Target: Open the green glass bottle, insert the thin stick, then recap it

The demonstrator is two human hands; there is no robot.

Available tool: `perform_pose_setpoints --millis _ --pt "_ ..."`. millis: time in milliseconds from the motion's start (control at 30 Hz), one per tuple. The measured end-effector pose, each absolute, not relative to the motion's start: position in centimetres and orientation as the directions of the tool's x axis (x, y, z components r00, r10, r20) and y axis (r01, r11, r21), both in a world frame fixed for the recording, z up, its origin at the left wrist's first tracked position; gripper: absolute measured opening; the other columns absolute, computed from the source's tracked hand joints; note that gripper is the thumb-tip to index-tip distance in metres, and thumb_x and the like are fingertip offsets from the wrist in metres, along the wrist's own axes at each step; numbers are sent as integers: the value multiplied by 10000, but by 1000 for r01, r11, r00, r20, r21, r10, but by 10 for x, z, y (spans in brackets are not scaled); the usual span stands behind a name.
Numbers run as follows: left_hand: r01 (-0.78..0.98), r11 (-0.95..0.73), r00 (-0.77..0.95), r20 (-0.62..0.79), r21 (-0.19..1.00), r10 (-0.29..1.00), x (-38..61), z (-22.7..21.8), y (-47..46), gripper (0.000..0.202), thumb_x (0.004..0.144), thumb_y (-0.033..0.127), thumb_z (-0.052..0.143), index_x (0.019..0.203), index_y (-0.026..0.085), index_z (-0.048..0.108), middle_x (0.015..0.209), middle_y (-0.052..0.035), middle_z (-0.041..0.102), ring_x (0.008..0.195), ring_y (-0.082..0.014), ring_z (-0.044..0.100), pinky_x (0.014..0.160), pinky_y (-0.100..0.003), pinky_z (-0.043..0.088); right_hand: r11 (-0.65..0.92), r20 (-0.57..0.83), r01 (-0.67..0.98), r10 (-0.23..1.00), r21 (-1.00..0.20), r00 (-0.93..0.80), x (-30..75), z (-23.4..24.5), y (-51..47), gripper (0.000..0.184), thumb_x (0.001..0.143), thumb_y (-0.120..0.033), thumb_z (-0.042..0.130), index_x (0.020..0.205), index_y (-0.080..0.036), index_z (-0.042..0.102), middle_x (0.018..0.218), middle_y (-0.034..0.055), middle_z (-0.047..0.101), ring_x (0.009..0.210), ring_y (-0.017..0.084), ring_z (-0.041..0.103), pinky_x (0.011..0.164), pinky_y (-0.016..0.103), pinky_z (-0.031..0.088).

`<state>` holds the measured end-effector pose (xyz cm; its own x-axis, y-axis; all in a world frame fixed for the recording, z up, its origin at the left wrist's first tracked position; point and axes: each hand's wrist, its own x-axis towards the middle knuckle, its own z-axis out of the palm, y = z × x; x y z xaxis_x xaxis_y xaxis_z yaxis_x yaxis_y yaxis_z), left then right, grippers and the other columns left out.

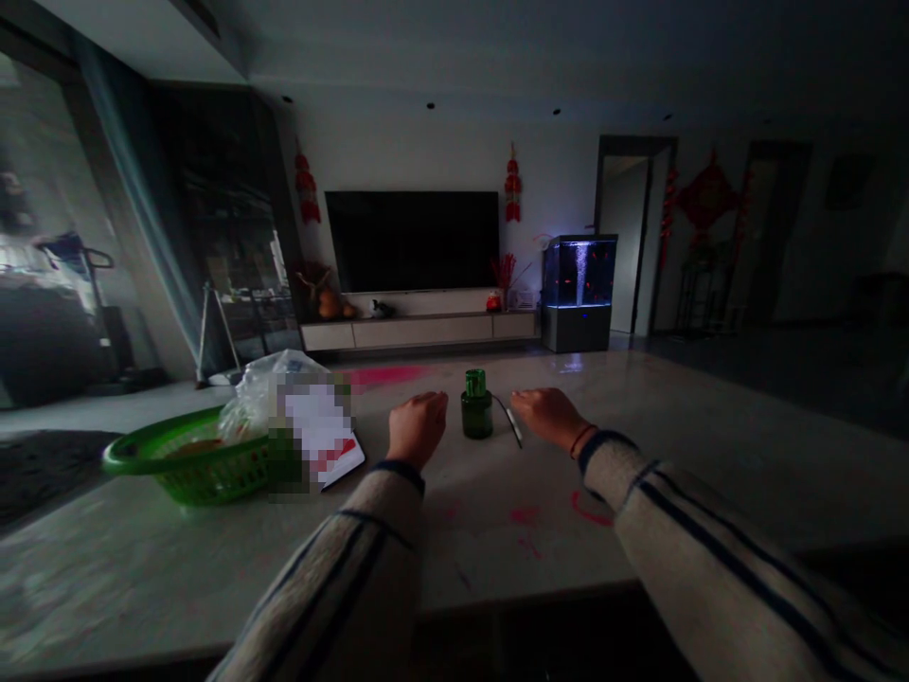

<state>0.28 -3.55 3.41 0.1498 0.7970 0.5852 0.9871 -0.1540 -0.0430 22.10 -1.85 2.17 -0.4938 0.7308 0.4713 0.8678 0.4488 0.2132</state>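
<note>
A dark green glass bottle (476, 417) stands upright on the table between my two hands, with a ribbed green cap (475, 383) on top. My left hand (418, 428) is just left of it, apart from the glass, back of the hand upward and nothing visible in it. To the right, my right hand (550, 417) reaches inward with its fingers stretched toward the bottle, also holding nothing. A thin pen-like stick (514, 426), dark at its upper end and whitish lower down, lies between the bottle and my right hand.
On the left of the pale table (511, 568) sits a green plastic basket (205, 474) with a clear plastic bag (259, 388). A partly blurred white box or card (345, 464) leans beside it. Pink smears mark the tabletop. Beyond are a television (412, 242) and a lit aquarium (580, 275).
</note>
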Motion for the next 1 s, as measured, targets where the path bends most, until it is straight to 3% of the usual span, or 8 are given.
perform_pose_setpoints --millis 533,733,900,967,1000 --pt "962 -184 262 489 -203 832 4 31 -34 277 813 182 315 814 187 592 823 -79 638 725 -206 600 552 -271 358 464 488 852 701 240 -520 214 21 -23 224 829 -155 382 830 -172 606 801 65 655 729 149 599 590 228 357" --pt "952 -232 299 441 -200 846 5 32 -33 280 807 178 313 810 176 593 828 -97 639 736 -216 603 582 -288 375 463 485 858 712 221 -508 214 19 -23 245 827 -153 368 827 -170 612 807 69 661 733 153 601 593 225 353" --pt "943 -325 322 461 -75 827 7 30 -31 272 825 272 338 716 179 570 748 -80 619 693 -189 578 606 -286 353 544 545 825 650 155 -530 212 13 -18 218 801 -150 411 762 -166 625 753 65 667 657 138 590 552 214 339" --pt "923 -369 283 461 106 841 7 30 -30 360 810 433 379 599 176 517 629 -55 567 635 -173 543 588 -277 335 573 623 819 652 -32 -432 212 13 -16 263 813 -260 444 631 -162 607 624 38 639 562 113 553 503 199 332" --pt "884 -387 255 423 262 869 7 30 -29 455 789 537 366 528 177 464 555 -39 514 581 -159 511 561 -272 323 567 658 809 670 -154 -344 213 14 -15 357 816 -361 439 553 -164 579 536 19 597 507 101 517 465 191 326"
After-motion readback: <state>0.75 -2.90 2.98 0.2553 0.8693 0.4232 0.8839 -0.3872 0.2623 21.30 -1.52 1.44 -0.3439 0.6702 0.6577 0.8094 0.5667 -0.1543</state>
